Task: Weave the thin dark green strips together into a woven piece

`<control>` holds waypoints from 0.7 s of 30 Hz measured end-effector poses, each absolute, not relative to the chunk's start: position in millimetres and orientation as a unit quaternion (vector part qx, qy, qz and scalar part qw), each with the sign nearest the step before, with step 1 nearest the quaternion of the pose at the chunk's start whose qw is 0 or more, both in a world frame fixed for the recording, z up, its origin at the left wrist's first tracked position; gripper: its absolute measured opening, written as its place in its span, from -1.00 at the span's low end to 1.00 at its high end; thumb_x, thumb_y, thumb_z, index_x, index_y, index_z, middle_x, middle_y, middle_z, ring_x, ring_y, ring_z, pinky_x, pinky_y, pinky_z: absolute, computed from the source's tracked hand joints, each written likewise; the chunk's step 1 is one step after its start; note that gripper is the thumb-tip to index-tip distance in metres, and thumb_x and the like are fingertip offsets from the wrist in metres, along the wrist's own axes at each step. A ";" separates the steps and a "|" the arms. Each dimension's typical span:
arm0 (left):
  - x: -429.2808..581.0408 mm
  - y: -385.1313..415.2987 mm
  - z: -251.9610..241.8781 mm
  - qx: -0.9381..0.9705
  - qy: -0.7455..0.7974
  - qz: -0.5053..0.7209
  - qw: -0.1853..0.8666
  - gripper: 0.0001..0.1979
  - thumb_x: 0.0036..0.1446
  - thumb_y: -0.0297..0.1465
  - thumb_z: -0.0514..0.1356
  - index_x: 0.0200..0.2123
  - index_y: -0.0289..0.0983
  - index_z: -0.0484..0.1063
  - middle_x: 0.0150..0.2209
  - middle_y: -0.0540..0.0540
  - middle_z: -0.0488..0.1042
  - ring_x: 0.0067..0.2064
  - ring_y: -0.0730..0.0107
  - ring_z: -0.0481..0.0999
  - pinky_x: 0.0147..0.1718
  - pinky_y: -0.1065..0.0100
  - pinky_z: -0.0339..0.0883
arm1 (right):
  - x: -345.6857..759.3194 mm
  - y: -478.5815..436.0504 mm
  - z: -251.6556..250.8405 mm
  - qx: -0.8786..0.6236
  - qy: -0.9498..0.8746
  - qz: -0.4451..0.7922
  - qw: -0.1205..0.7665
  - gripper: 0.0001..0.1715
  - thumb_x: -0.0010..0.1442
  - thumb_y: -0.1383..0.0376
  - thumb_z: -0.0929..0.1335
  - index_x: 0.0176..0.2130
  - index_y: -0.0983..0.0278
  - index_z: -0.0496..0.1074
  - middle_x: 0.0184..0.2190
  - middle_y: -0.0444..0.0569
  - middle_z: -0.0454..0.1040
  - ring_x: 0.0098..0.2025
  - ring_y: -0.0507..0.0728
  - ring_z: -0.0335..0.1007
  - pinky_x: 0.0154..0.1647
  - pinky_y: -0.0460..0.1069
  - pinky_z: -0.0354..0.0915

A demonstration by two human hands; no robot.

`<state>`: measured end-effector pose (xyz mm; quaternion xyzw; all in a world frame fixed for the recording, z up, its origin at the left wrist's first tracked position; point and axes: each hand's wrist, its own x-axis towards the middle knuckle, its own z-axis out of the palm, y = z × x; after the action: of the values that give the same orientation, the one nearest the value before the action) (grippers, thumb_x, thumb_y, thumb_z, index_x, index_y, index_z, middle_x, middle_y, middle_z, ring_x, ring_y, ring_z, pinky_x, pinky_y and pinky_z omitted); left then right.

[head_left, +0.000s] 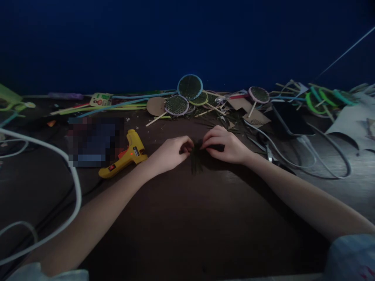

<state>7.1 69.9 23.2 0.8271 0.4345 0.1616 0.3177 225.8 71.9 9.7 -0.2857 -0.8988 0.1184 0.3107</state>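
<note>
Over the middle of the dark table, both hands meet at a small bunch of dark green leaf strips [197, 159], blurred and partly hidden by the fingers. My left hand [172, 153] pinches it from the left, thumb and fingers curled together. From the right, my right hand [224, 145] holds its opposite edge between thumb and fingertips. The lower ends of the strips fan out towards me. Left of my left wrist lies a yellow hot glue gun [124, 158] with a small orange light lit on it.
Small round rackets, one blue-rimmed [190, 87] and one purple-rimmed [258, 95], lie along the back with sticks and leaf scraps. A phone [291, 118] with a cable and pliers [268, 152] are at right. A white cable [76, 187] loops at left.
</note>
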 end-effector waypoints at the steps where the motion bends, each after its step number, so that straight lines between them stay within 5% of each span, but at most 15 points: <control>1: 7.1 69.9 23.0 0.827 0.434 0.164 0.317 -0.81 0.04 -0.55 0.15 -0.24 -0.24 0.37 -0.28 -0.01 0.49 -0.27 0.44 0.47 -0.31 0.44 0.30 | 226.2 71.8 9.6 -0.282 -0.902 0.111 0.308 -0.82 0.05 0.43 0.30 -0.38 0.26 0.50 -0.35 -0.01 0.47 -0.28 0.11 0.31 -0.21 0.07 0.24; 21: 8.6 69.4 23.7 0.834 0.433 0.157 0.304 -0.87 0.01 -0.52 0.15 -0.32 -0.24 0.32 -0.34 0.00 0.45 -0.30 0.42 0.45 -0.34 0.41 0.28 | 221.5 68.8 3.7 -0.267 -0.910 0.043 0.315 -0.79 0.05 0.45 0.29 -0.35 0.28 0.51 -0.37 0.00 0.49 -0.29 0.12 0.30 -0.27 0.05 0.20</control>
<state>8.6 69.4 23.7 0.8340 0.4328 0.1573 0.3040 221.5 68.8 3.7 -0.2667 -0.9099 0.0432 0.3148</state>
